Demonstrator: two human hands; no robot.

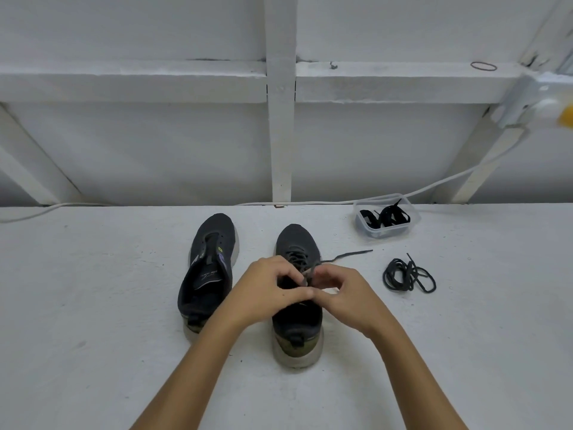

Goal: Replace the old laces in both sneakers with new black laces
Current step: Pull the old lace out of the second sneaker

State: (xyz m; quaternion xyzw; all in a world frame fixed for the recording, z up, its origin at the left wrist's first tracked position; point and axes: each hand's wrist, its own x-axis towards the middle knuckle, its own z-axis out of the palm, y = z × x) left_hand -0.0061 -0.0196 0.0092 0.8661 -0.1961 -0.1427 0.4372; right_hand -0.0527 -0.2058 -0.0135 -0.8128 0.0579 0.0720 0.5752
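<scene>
Two bare forearms, no sleeves, hands (305, 290) without rings

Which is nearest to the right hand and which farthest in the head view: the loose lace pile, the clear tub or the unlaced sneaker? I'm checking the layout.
From the right hand:
1. Loose lace pile, on the table just to its right.
2. Unlaced sneaker, to the left, beyond the left hand.
3. Clear tub, at the back right by the wall.

Soft, even, rather dim light is spread over the white painted worktop (93, 305), and no glare is seen. Only faint shadows are cast beside the two dark grey mesh sneakers (297, 293). Straight wall beams are bowed toward the frame edges, and the top right corner is blurred.
</scene>
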